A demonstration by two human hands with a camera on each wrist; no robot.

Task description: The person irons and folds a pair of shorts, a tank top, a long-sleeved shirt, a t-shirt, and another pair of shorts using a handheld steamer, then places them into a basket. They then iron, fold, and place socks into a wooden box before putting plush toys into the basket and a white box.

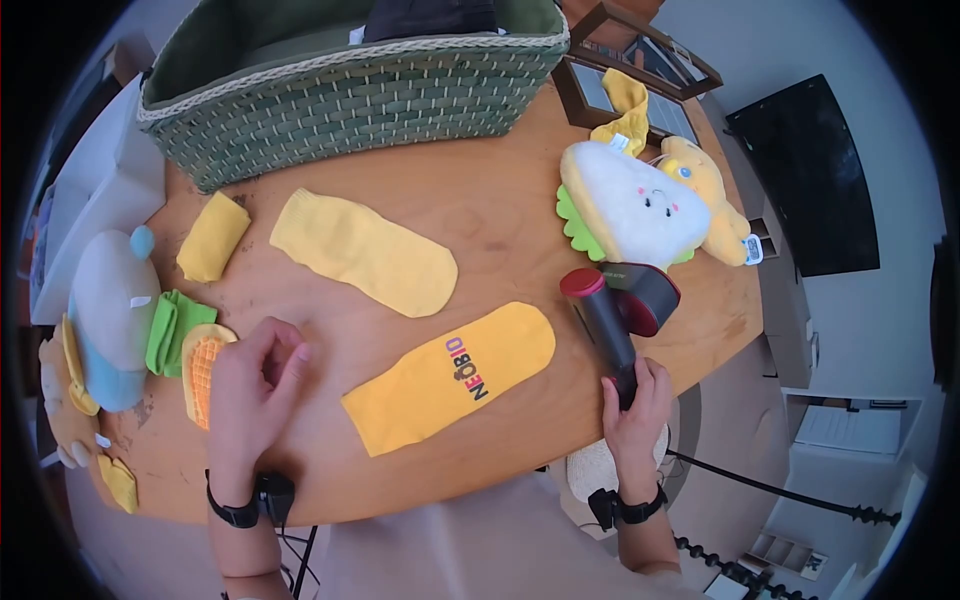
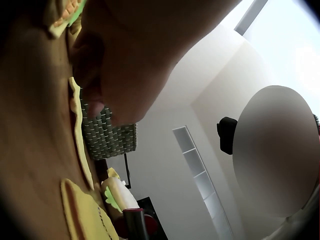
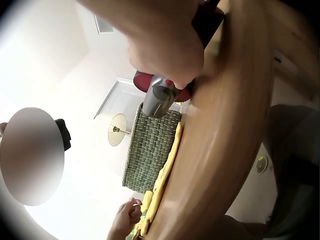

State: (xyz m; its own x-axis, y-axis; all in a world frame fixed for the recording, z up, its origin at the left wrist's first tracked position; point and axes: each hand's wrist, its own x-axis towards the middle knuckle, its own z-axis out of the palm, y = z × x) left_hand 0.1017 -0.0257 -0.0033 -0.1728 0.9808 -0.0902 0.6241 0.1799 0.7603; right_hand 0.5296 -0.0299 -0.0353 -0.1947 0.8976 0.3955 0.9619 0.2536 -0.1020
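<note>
My right hand (image 1: 641, 415) grips the dark handle of a black-and-red handheld appliance (image 1: 605, 330) at the table's right front. The appliance has a barrel with a red end and a broad dark head beside it. A yellow sock (image 1: 450, 380) with colourful lettering lies flat between my hands, and a paler yellow sock (image 1: 365, 252) lies behind it. My left hand (image 1: 254, 385) hangs loosely curled over the table with nothing in it, beside an orange waffle-patterned toy (image 1: 205, 372) that it partly hides. Folded green cloth (image 1: 178, 330) lies just beyond that toy.
A green woven basket (image 1: 350, 110) with dark cloth inside stands at the back. Plush toys, including a white sandwich (image 1: 635, 200), sit at the right by a brown box (image 1: 580, 95). A folded yellow cloth (image 1: 214, 237) and a grey-blue plush (image 1: 112, 320) lie left.
</note>
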